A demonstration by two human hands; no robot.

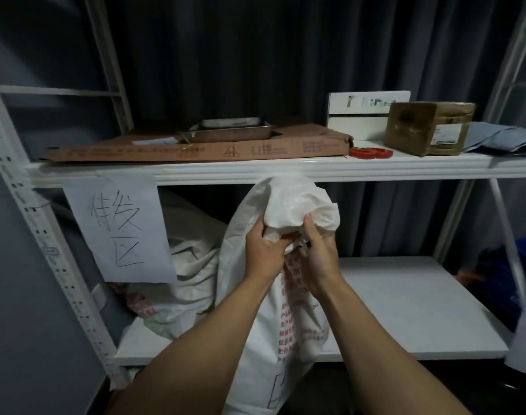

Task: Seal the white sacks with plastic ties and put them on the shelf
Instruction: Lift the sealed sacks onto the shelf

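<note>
Before the shelf, I see bare lower board to the right; the upper edge sits just over the white sack. That sack (red print) stands upright against the front, my left hand and right hand gripping its bunched neck, fingers curled.

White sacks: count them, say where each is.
2. One sack stands before the lower shelf, gripped by both hands; a second sack slumps on its left. Others may be hidden.

The person is working bare-armed: both forearms are showing uncovered from wrist to elbow, and the left hand and right hand are likewise showing bare.
</note>
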